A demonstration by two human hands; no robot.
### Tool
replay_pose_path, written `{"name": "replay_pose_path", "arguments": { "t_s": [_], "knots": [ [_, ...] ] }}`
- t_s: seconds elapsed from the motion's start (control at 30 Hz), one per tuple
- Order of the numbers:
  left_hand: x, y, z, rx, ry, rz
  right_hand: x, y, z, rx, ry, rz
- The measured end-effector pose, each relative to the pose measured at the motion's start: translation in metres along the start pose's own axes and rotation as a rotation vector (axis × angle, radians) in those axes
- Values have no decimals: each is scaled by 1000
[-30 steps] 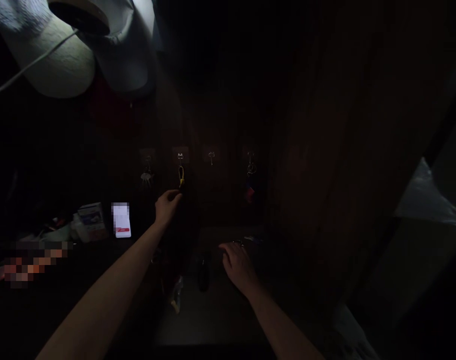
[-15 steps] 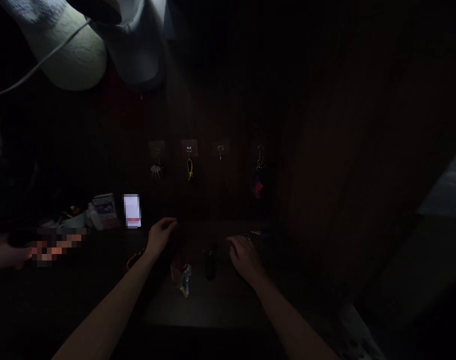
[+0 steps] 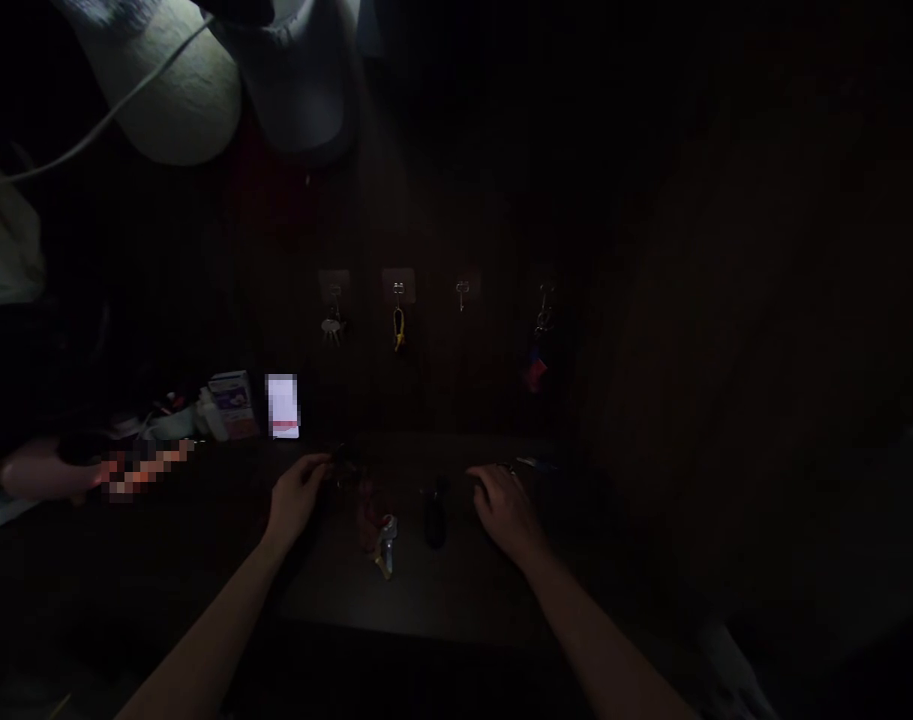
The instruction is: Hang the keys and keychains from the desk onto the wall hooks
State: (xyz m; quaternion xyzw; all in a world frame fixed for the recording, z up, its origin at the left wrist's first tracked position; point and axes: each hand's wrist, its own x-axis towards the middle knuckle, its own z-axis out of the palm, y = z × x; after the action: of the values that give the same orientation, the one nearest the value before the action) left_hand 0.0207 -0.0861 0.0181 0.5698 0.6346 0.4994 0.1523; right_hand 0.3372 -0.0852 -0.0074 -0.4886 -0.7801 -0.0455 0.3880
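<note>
In the dim light, my left hand (image 3: 295,498) rests low over the dark tabletop, its fingers reaching right toward a dark bunch, perhaps keys (image 3: 343,462). No held thing shows in it. My right hand (image 3: 505,510) lies palm down with fingers loosely spread, beside a small key-like item (image 3: 535,464) with a pale tip. Between the hands are keys (image 3: 385,545) with a reddish-brown holder (image 3: 367,515), and a black fob-like object (image 3: 435,518). What lies beneath either palm is hidden.
Hooks on the dark wall carry a key bunch (image 3: 331,328), a yellow loop (image 3: 399,330) and a red-and-blue tag (image 3: 535,370); another hook (image 3: 462,292) is bare. Left are a lit screen (image 3: 283,402), a small box (image 3: 235,400) and a pink rounded object (image 3: 47,470). Caps (image 3: 295,110) hang above.
My left hand has drawn back leftward from the dark bunch, over where an orange cord showed. My right hand stays nearly in place. The whole view has shifted slightly.
</note>
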Motion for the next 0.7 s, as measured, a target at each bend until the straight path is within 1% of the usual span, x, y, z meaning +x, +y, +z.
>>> {"name": "replay_pose_path", "arguments": {
  "t_s": [0.1, 0.2, 0.3, 0.43, 0.5, 0.63, 0.7],
  "knots": [
    [-3, -6, -2, 79, 2, 54, 0, 0, 0, -4, 2, -2],
    [-5, -13, 0, 141, -2, 99, 0, 0, 1, -9, -2, -7],
    [-7, -18, 3, 189, 36, 122, 0, 0, 1, -19, -8, -5],
    [-8, -18, 2, 202, 95, 102, 0, 0, 1, -23, -10, -1],
    [-9, -16, 1, 219, 104, 83, 0, 0, 1, -20, -5, -2],
    [-11, -10, 0, 285, 40, 62, 0, 0, 1, -20, -3, -6],
    [-12, -7, 0, 348, 9, 29, 0, -1, 0, -20, -3, -4]
  ]
}}
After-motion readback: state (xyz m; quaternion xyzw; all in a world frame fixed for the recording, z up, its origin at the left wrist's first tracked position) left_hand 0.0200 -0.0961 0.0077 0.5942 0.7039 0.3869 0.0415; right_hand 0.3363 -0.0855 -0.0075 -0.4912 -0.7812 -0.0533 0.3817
